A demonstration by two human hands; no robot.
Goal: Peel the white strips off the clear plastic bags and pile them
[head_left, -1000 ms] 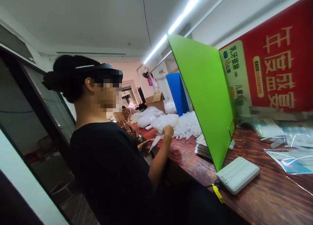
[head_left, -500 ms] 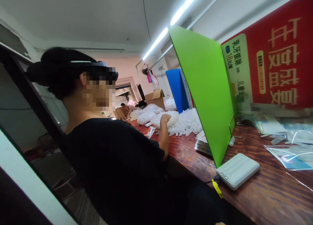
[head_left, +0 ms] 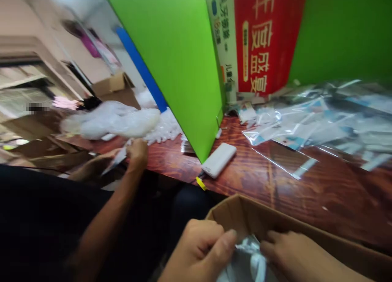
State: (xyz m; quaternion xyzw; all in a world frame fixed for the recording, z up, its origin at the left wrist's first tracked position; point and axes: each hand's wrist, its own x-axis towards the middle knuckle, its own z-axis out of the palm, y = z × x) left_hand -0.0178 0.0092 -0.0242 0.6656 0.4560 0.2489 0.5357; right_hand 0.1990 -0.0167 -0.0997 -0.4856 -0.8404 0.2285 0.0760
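Note:
My left hand [head_left: 200, 251] and my right hand [head_left: 301, 259] are at the bottom edge, both pinching a crumpled clear plastic bag [head_left: 249, 259] between them. The bag sits at the mouth of an open cardboard box [head_left: 275, 222] against the near edge of the wooden table [head_left: 290, 184]. Only the top of the bag shows, and what it contains is hidden.
A co-worker's hand [head_left: 137, 153] on my left holds a small clear packet. A green divider [head_left: 174, 57] stands on the table with a white power bank [head_left: 219, 160] at its foot. Clear packaging sleeves [head_left: 312, 122] lie at the back right, below a red sign [head_left: 260, 36].
The view has swung down and right, from the co-worker to the table in front of me. My two hands, the bag and the cardboard box have come into view.

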